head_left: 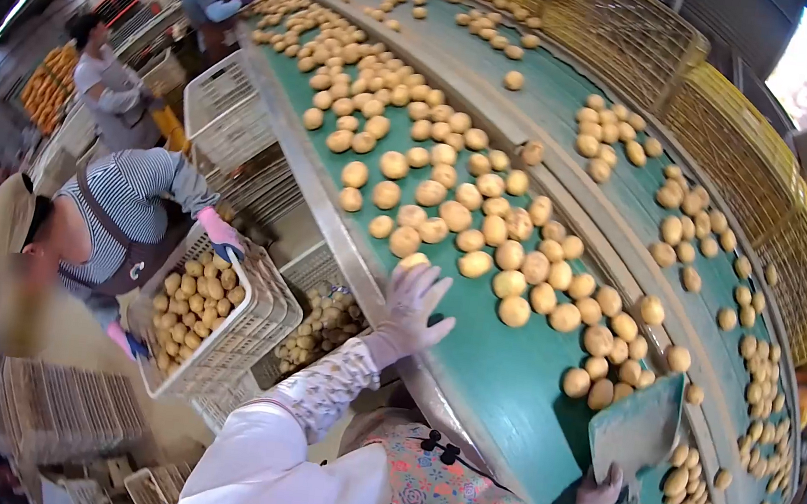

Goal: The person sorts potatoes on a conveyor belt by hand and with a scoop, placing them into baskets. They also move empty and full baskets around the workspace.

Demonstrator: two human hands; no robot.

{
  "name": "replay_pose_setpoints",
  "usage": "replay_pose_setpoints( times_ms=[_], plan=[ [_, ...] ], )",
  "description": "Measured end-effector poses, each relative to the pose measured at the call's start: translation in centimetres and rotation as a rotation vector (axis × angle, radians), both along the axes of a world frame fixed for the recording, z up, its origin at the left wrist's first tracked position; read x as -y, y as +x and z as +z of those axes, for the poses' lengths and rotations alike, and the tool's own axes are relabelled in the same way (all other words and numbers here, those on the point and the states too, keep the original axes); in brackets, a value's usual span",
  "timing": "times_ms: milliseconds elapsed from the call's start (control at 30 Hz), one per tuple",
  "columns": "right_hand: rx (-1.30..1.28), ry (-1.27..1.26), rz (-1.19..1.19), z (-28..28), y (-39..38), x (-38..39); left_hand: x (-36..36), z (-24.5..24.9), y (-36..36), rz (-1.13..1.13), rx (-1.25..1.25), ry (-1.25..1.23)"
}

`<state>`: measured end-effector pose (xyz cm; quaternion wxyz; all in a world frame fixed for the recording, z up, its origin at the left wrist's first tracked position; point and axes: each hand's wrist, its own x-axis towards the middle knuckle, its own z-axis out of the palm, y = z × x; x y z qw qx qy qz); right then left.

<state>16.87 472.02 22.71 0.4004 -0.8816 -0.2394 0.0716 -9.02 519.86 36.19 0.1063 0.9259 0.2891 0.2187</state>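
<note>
My left hand, in a pale glove, is over the near edge of the green conveyor belt. Its fingers are spread, with the fingertips right at a potato. On the right, my gloved right hand is closed on a flat grey-green scoop, which slants across the belt. The scoop's upper edge is close to a cluster of potatoes. Many more potatoes lie loose along the belt, running back to the upper left.
A raised divider separates this belt from a second lane with potatoes. Yellow mesh crates line the far side. At left, a person in a striped shirt holds a white crate of potatoes. Two other people stand farther back.
</note>
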Motion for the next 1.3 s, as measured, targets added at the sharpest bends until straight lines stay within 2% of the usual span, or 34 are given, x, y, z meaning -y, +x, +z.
replay_pose_setpoints(
  times_ms=[33, 67, 100, 133, 167, 200, 267, 333, 367, 433, 467, 500, 567, 600, 633, 700, 733, 767, 800, 833, 933, 967, 1000, 1033, 1067, 1100, 1133, 1167, 1200, 1233, 1267, 1300],
  plan=[
    [0.154, 0.064, 0.006, 0.6, -0.6, -6.2, -1.2, -1.0, -1.8, 0.046, 0.053, -0.012],
    [0.056, -0.056, 0.028, 4.0, -0.4, -11.3, -0.8, -0.8, -3.5, 0.104, 0.097, -0.019],
    [-0.273, 0.363, -0.071, 2.0, 0.7, -14.3, -1.0, -0.7, -3.6, 0.073, 0.141, 0.013],
    [-0.233, 0.217, 0.011, 0.8, 2.5, -16.7, -1.9, -0.9, -3.7, 0.083, 0.216, 0.015],
    [-0.017, 0.225, -0.006, -0.2, 1.8, -20.2, -3.2, -1.5, -4.2, 0.116, 0.297, 0.028],
    [-0.056, 0.201, 0.047, -0.7, 2.3, -23.1, -3.9, -2.3, -5.2, 0.161, 0.369, 0.045],
    [-0.245, 0.298, 0.052, 3.3, -0.8, -30.7, -4.5, -0.6, -5.7, 0.214, 0.343, 0.02],
    [-0.448, 0.485, 0.082, 7.4, -4.4, -37.0, -4.8, -0.2, -6.6, 0.28, 0.451, -0.008],
    [-0.106, 0.34, 0.273, 6.5, -4.6, -38.1, -4.8, 0.4, -7.1, 0.336, 0.503, 0.0],
    [0.256, 0.134, 0.515, 8.3, -7.3, -40.4, -4.9, -0.3, -9.4, 0.407, 0.611, -0.009],
    [0.309, 0.059, 0.554, 9.4, -8.9, -40.2, -4.4, -1.8, -12.1, 0.469, 0.612, -0.015],
    [0.331, -0.053, 0.602, 9.1, -10.8, -40.5, -4.4, -6.5, -15.0, 0.531, 0.613, -0.058],
    [0.346, -0.117, 0.698, 11.8, -15.8, -39.9, -3.3, -10.3, -23.4, 0.647, 0.579, -0.063],
    [0.338, -0.102, 0.752, 12.7, -18.3, -40.2, -4.0, -11.3, -29.0, 0.754, 0.495, 0.067],
    [0.342, -0.116, 0.761, 12.9, -20.3, -40.5, -4.8, -12.0, -36.0, 0.94, 0.154, -0.593],
    [0.378, -0.18, 0.74, 12.7, -22.5, -42.4, -4.8, -21.1, -49.6, 1.202, 0.154, -0.021],
    [0.403, -0.217, 0.723, 12.2, -23.7, -43.5, -7.4, -20.4, -55.7, 1.247, 0.435, -0.226],
    [0.428, -0.248, 0.713, 11.8, -24.3, -44.5, -8.3, -25.1, -64.2, 1.266, 0.103, -0.103],
    [0.451, -0.276, 0.707, 11.6, -24.6, -45.1, -8.6, -29.3, -71.8, 1.318, -0.466, -0.132],
    [0.46, -0.305, 0.684, 11.7, -24.9, -45.1, -9.7, -30.7, -77.1, 1.357, -0.783, -0.257],
    [0.427, -0.384, 0.612, 13.8, -25.3, -45.7, -12.6, -36.2, -89.7, 1.344, -0.924, -0.716],
    [0.391, -0.388, 0.573, 14.4, -25.3, -45.6, -10.2, -41.6, -95.3, 1.194, -0.935, -0.452],
    [0.354, -0.383, 0.544, 14.6, -24.5, -45.7, -11.1, -38.4, -92.2, 1.19, -0.926, -0.7],
    [0.333, -0.387, 0.524, 14.6, -23.8, -45.4, -10.5, -39.2, -92.8, 1.316, -0.571, -0.784],
    [0.334, -0.4, 0.517, 14.7, -22.3, -44.9, -10.9, -37.6, -90.6, 1.356, -0.617, -0.721],
    [0.407, -0.455, 0.527, 14.4, -19.5, -43.7, -10.2, -38.2, -91.6, 1.259, -0.75, -0.733],
    [0.481, -0.508, 0.535, 14.2, -16.6, -42.4, -8.5, -38.6, -92.0, 1.236, -0.751, -0.706],
    [0.318, -0.374, 0.505, 14.1, -17.9, -43.0, -5.9, -38.5, -92.6, 1.221, -0.755, -0.667],
    [0.224, -0.342, 0.479, 13.8, -17.9, -42.9, -2.4, -38.0, -93.3, 1.183, -0.611, -0.559],
    [0.134, -0.309, 0.447, 13.5, -17.8, -42.8, 1.4, -38.0, -93.2, 1.294, -0.647, -0.416],
    [-0.009, -0.238, 0.438, 13.0, -17.0, -42.5, 4.3, -35.1, -93.0, 1.317, -0.571, -0.605],
    [0.196, -0.362, 0.486, 12.0, -14.3, -41.2, 7.0, -32.3, -91.4, 1.367, -0.469, -0.465]
  ],
)
